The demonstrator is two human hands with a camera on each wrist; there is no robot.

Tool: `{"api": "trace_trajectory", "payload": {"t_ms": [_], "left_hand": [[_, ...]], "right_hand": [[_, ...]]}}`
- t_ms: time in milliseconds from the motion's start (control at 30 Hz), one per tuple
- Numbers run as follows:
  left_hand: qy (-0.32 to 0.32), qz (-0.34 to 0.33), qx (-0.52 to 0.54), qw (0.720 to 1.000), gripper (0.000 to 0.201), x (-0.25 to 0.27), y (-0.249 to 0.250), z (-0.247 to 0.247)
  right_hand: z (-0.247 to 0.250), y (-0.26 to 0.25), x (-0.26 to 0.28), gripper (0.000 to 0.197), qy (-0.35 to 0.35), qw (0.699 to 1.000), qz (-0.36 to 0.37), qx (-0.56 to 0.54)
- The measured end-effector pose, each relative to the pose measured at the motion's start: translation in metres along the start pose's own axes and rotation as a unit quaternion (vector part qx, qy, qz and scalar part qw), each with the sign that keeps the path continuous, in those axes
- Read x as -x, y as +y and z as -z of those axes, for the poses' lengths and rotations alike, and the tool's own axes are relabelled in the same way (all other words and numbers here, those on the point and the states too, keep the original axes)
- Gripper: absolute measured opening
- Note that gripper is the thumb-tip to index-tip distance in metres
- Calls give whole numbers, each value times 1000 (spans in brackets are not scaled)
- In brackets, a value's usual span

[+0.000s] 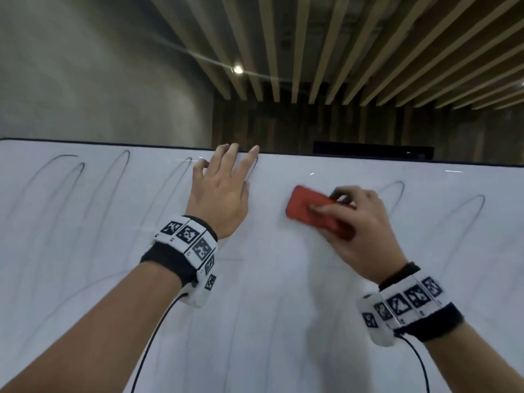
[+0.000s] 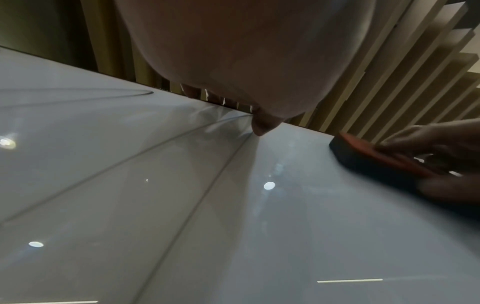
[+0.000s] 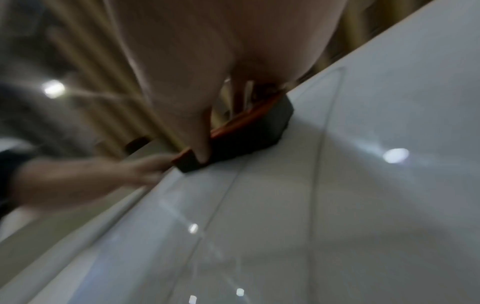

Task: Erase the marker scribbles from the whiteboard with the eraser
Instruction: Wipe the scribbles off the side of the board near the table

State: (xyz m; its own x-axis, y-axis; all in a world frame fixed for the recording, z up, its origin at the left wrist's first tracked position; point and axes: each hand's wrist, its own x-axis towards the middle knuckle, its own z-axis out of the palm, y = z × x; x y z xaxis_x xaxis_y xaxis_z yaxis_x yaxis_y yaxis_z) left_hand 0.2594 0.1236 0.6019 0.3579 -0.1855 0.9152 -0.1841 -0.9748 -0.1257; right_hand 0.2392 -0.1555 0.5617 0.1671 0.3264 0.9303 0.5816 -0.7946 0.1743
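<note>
The whiteboard (image 1: 269, 293) fills the lower half of the head view, with dark looping marker scribbles (image 1: 68, 171) along its upper part at left and more loops (image 1: 470, 205) at right. My right hand (image 1: 357, 222) grips a red eraser (image 1: 306, 208) with a black felt underside (image 3: 249, 139), which lies flat on the board right of centre. My left hand (image 1: 224, 182) lies flat on the board with fingers spread, their tips at the top edge. In the left wrist view the eraser (image 2: 376, 162) sits to the right, with scribble lines (image 2: 130, 168) to the left.
The board's dark top edge (image 1: 368, 159) runs across the head view. Behind it are a grey wall (image 1: 99, 80), a wooden slat ceiling (image 1: 368, 52) and a ceiling light (image 1: 237, 70). Cables (image 1: 150, 344) hang from both wristbands.
</note>
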Motion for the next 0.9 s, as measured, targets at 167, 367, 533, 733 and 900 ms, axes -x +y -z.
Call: {"api": "trace_trajectory", "payload": {"t_ms": [167,367,533,733,900], "left_hand": [[-5,-1,-7,1000,61,1,2,3],[9,4,-20,1000,58,-1,2,0],[3,46,1,999,57,-3,21,0],[2,45,-10,999,59,-3,18,0],[3,39,-22,999,60,-3,17,0]], "right_hand": [[-38,-32,29,26,24,1000,13,-6],[-31,-27,57,30,-99,978,166,74],[39,54,15,48,212,948,-223,83],[-12,-9,47,39,19,997,-2,74],[33,40,24,43,76,993,-21,87]]}}
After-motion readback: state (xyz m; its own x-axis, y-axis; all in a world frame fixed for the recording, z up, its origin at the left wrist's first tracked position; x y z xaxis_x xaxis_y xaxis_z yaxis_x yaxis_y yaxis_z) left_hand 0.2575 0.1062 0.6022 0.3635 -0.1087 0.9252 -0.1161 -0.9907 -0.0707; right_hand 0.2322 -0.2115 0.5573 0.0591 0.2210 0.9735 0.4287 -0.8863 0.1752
